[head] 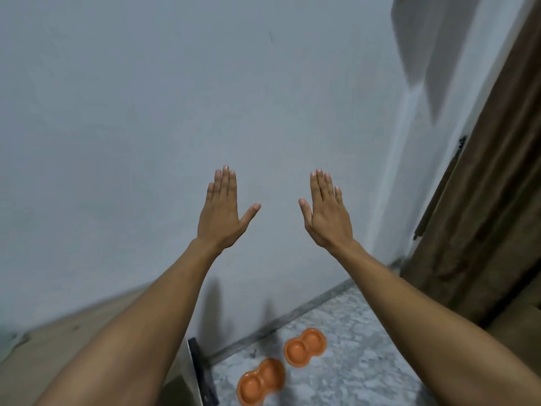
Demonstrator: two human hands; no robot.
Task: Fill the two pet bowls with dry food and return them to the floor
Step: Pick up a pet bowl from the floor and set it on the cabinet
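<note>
Orange double pet bowls: two, near bowl (261, 382) and far bowl (305, 347). Two round wells in each, four wells total. Hands: two, left hand (221, 212), right hand (326, 213). Brown curtain (483, 200): one. Wooden surface (58, 347): one. Dark strip (202, 370): one.

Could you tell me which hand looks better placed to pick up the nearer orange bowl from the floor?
Left, but only slightly. The left hand and right hand are both raised, open and empty, at similar height. The nearer orange bowl lies closer to the left forearm than the right.
</note>
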